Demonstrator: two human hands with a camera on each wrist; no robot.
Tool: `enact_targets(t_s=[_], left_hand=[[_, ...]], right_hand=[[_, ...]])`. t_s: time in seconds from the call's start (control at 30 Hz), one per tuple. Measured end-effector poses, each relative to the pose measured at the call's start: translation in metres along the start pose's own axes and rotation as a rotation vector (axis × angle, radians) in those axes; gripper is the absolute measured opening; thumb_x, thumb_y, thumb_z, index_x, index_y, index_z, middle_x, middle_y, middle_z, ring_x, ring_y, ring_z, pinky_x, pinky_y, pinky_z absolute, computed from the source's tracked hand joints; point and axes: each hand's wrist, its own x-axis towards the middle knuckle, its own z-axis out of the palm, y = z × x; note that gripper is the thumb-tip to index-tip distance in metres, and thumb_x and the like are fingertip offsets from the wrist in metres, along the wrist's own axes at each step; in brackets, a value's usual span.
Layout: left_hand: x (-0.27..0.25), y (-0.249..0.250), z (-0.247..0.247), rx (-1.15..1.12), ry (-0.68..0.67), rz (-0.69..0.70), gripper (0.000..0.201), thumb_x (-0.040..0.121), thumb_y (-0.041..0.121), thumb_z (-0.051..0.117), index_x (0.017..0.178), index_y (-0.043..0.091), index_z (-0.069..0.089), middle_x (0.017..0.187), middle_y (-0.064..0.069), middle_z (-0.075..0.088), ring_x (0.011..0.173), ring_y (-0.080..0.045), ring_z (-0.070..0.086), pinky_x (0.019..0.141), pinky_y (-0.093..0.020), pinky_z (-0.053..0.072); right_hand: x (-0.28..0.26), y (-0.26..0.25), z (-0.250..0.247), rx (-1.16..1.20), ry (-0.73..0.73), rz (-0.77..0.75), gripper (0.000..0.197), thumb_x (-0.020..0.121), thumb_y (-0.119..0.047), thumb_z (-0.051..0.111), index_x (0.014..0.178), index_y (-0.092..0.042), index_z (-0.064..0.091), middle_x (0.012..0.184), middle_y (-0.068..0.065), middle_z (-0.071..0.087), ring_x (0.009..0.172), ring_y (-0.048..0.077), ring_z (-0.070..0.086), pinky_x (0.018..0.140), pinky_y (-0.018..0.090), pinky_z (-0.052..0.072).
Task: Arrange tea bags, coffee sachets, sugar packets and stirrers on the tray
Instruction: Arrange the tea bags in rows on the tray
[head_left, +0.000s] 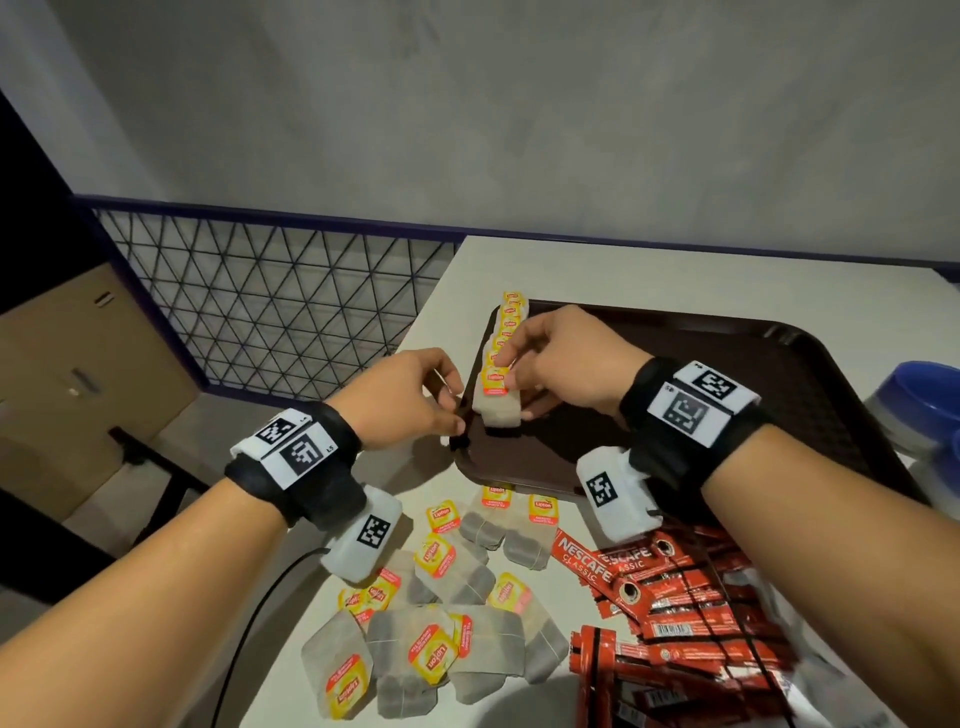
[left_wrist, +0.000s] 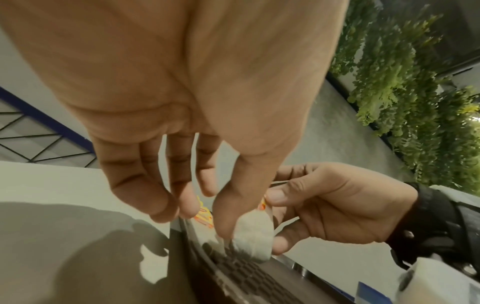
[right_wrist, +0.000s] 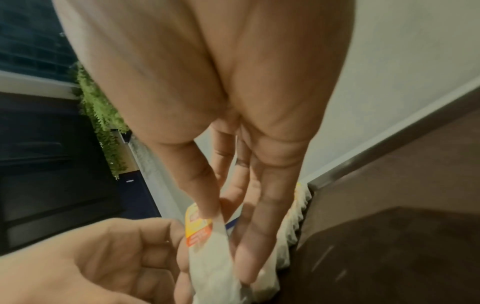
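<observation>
Wire mesh fence (head_left: 270, 301) at far left, cardboard box (head_left: 78, 374) behind it. Left hand (head_left: 400, 400) reaches forward over the white surface (head_left: 623, 265), fingers curled down, thumb and fingertips touching the near end of a small stack of tea bags (head_left: 497, 400) at the tray's left rim; whether it actually grips, cannot tell. Black wrist strap with printed square markers. Loose tea bags (head_left: 431, 634) lie scattered on the surface near the body: soft papery pouches, yellow-red tags. Right hand (head_left: 566, 364) comes in from the right, thumb and fingers pinching the stack, thumb on the yellow tag. Behind it a row of tea bags (head_left: 509, 322) stands along the left edge of the tray (head_left: 779, 395), dark brown, textured plastic, rounded corners. Red glossy coffee sachets (head_left: 675, 613) are piled on the surface at lower right. Blue-lidded container (head_left: 919, 405) at far right.
</observation>
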Motion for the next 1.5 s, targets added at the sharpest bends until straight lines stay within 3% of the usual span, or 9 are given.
enact_targets(t_s=[0.2, 0.37, 0.47, 0.53, 0.67, 0.83, 0.93, 1.1, 1.5], left_hand=[[-0.005, -0.002, 0.0, 0.088, -0.002, 0.003, 0.02, 0.083, 0.025, 0.082, 0.09, 0.026, 0.063, 0.089, 0.008, 0.071, 0.078, -0.015, 0.066, 0.072, -0.029, 0.05], [-0.014, 0.003, -0.004, 0.207, -0.103, 0.077, 0.015, 0.091, 0.028, 0.074, 0.101, 0.03, 0.063, 0.096, 0.003, 0.063, 0.078, -0.01, 0.058, 0.069, -0.024, 0.043], [-0.019, 0.003, -0.003, 0.183, -0.16, 0.112, 0.019, 0.093, 0.033, 0.072, 0.108, 0.041, 0.063, 0.104, 0.005, 0.052, 0.088, -0.008, 0.054, 0.077, -0.022, 0.041], [-0.019, 0.003, -0.001, 0.183, -0.201, 0.135, 0.027, 0.095, 0.037, 0.07, 0.118, 0.05, 0.063, 0.107, 0.006, 0.049, 0.092, -0.006, 0.051, 0.084, -0.025, 0.041], [-0.017, 0.002, 0.004, 0.228, -0.212, 0.145, 0.039, 0.097, 0.04, 0.066, 0.129, 0.06, 0.058, 0.112, 0.007, 0.049, 0.109, -0.017, 0.048, 0.099, -0.035, 0.043], [-0.011, -0.001, 0.004, 0.293, -0.162, 0.123, 0.035, 0.098, 0.043, 0.061, 0.131, 0.056, 0.059, 0.114, 0.01, 0.049, 0.115, -0.021, 0.043, 0.105, -0.043, 0.041], [-0.01, -0.002, 0.004, 0.325, -0.169, 0.107, 0.035, 0.099, 0.043, 0.06, 0.133, 0.053, 0.059, 0.117, 0.012, 0.049, 0.117, -0.02, 0.041, 0.106, -0.04, 0.038], [-0.009, -0.004, 0.003, 0.322, -0.159, 0.109, 0.033, 0.1, 0.041, 0.06, 0.131, 0.05, 0.062, 0.119, 0.014, 0.051, 0.117, -0.019, 0.041, 0.102, -0.035, 0.037], [-0.009, -0.005, 0.001, 0.309, -0.158, 0.123, 0.028, 0.099, 0.042, 0.06, 0.126, 0.049, 0.066, 0.118, 0.015, 0.054, 0.116, -0.018, 0.044, 0.104, -0.037, 0.04]], right_hand=[[0.016, 0.005, 0.009, -0.042, -0.038, 0.092, 0.017, 0.09, 0.006, 0.072, 0.106, -0.002, 0.073, 0.095, 0.022, 0.074, 0.075, 0.026, 0.071, 0.073, 0.04, 0.065], [0.025, 0.006, 0.009, -0.101, -0.008, 0.123, 0.022, 0.088, 0.012, 0.069, 0.109, 0.007, 0.072, 0.079, 0.012, 0.07, 0.071, 0.023, 0.069, 0.071, 0.035, 0.064], [0.028, 0.002, 0.009, -0.103, -0.01, 0.133, 0.025, 0.089, 0.014, 0.067, 0.113, 0.011, 0.067, 0.079, 0.009, 0.07, 0.075, 0.028, 0.07, 0.075, 0.039, 0.064], [0.03, 0.001, 0.01, -0.103, -0.01, 0.142, 0.025, 0.089, 0.014, 0.066, 0.115, 0.012, 0.067, 0.084, 0.017, 0.072, 0.075, 0.03, 0.07, 0.08, 0.045, 0.065], [0.034, 0.005, 0.011, -0.094, 0.022, 0.163, 0.026, 0.087, 0.011, 0.071, 0.113, 0.007, 0.066, 0.098, 0.028, 0.076, 0.079, 0.033, 0.075, 0.083, 0.05, 0.065], [0.035, 0.01, 0.005, -0.085, 0.005, 0.187, 0.024, 0.088, 0.01, 0.073, 0.107, 0.0, 0.063, 0.095, 0.027, 0.075, 0.081, 0.034, 0.074, 0.086, 0.051, 0.063], [0.033, 0.013, 0.005, -0.079, -0.015, 0.178, 0.015, 0.091, 0.009, 0.069, 0.104, 0.005, 0.066, 0.094, 0.026, 0.076, 0.081, 0.037, 0.077, 0.085, 0.05, 0.064], [0.034, 0.015, 0.009, -0.104, 0.004, 0.145, 0.021, 0.092, 0.007, 0.065, 0.111, 0.011, 0.069, 0.096, 0.027, 0.077, 0.081, 0.034, 0.079, 0.074, 0.045, 0.067], [0.035, 0.012, 0.009, -0.158, -0.011, 0.129, 0.019, 0.093, 0.004, 0.067, 0.11, 0.011, 0.068, 0.095, 0.025, 0.077, 0.08, 0.034, 0.079, 0.076, 0.045, 0.066]])
